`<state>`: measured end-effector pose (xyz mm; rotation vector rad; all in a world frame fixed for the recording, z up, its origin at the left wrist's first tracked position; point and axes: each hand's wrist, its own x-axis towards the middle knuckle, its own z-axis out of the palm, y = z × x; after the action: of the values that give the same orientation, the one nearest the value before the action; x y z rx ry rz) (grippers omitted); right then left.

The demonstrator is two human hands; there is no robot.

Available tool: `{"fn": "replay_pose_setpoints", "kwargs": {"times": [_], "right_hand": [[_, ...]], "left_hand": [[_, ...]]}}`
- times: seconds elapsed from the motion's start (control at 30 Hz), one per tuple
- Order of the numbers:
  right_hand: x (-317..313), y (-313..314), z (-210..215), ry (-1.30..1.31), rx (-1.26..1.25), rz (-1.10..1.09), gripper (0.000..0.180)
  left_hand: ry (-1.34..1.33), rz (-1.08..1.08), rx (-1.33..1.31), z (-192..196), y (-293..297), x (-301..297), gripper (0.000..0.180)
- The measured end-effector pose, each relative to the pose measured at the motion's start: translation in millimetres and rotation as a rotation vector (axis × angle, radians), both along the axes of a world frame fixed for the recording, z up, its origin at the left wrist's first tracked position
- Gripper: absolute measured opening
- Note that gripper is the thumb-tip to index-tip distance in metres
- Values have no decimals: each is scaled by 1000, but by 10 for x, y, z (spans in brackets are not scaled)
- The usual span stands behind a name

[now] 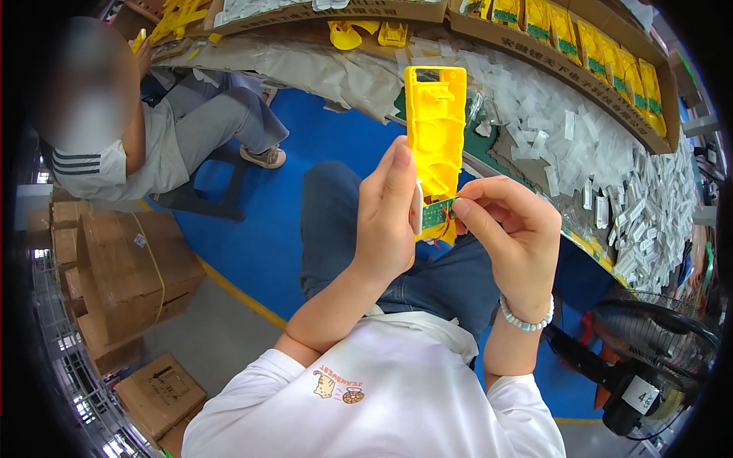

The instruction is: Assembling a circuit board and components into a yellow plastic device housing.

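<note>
I hold a long yellow plastic housing (435, 126) upright in front of me, its hollow inner side toward me. My left hand (389, 217) grips its lower end from the left. The fingertips of my right hand (508, 225) pinch a small green circuit board (438, 213) at the bottom of the housing, where thin red wires show. A pale bead bracelet (525, 318) circles my right wrist.
The workbench (500, 149) to my right carries heaps of small white plastic parts (611, 175) and a cardboard tray of yellow packets (603, 53). Another person (153, 130) sits at the far left. Cardboard boxes (122, 282) stand on the left floor, a black fan (657, 359) at lower right.
</note>
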<state>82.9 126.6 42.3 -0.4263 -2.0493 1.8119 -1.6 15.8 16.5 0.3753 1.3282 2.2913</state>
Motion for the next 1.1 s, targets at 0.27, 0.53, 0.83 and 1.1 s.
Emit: {"fn": "replay_pose_setpoints", "kwargs": {"times": [0.27,0.53,0.83,1.1], "right_hand": [[39,-5,114,-39,-114,22,9],[13,39,127,-36,-201,55,8],[49,-11,82,-35,-152,38,7],[51,17,123,-2,-27,70,11]], "left_hand": [[94,-16,-22,-36,-49,-16,38],[33,-66,-5,-25,-19,-13,44],[-50,164,-57,206,157,108,43],[-40,-95,4,132,-40,-12,46]]}}
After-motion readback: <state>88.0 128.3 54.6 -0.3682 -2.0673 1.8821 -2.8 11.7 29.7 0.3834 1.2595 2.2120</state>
